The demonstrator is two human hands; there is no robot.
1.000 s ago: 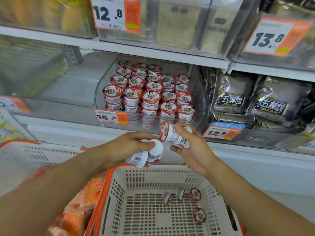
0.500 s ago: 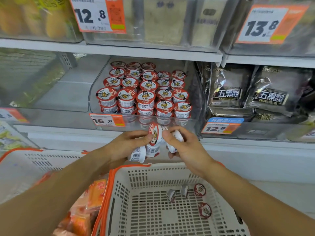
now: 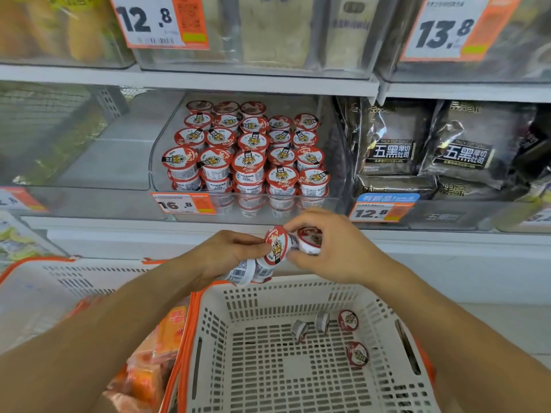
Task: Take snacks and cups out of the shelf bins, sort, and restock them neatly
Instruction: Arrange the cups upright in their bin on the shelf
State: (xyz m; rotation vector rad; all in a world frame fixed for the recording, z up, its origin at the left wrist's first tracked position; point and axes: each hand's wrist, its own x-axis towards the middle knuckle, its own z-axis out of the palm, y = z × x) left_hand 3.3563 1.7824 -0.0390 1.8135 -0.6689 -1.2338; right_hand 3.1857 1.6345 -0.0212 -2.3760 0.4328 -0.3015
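- Since the earlier frames both hands have drawn together above the basket, and the cup that the right hand held apart now sits against the cups in the left hand.
- Left hand [image 3: 231, 253] has its fingers curled round two white cups with barcode labels [image 3: 244, 271], held on their sides just under the palm, its thumb reaching toward the red lid.
- Right hand [image 3: 334, 248] pinches a tiger-lid cup [image 3: 276, 245] between thumb and fingertips; the cup lies on its side, red lid facing the camera.
- A further cup [image 3: 310, 239] sits behind that one under the curled right fingers; which fingers bear on it I cannot tell.
- Held cups hover just above the far rim of the white slotted basket [image 3: 217, 323], which has orange trim.
- Four small cups [image 3: 347, 320] lie loose on the basket floor toward its right side, two showing red lids, two tipped on their sides.
- Above the hands, a clear shelf bin [image 3: 335, 162] holds rows of stacked tiger-lid cups [image 3: 249, 158], with a 16.8 price tag [image 3: 183, 203] on its front lip.
- Black toast bags [image 3: 393, 144] fill the bin to the right, behind a 12.8 tag [image 3: 378, 211].
- To the left stands a second basket [image 3: 44, 281], and orange snack packs [image 3: 158, 353] show between the two baskets.
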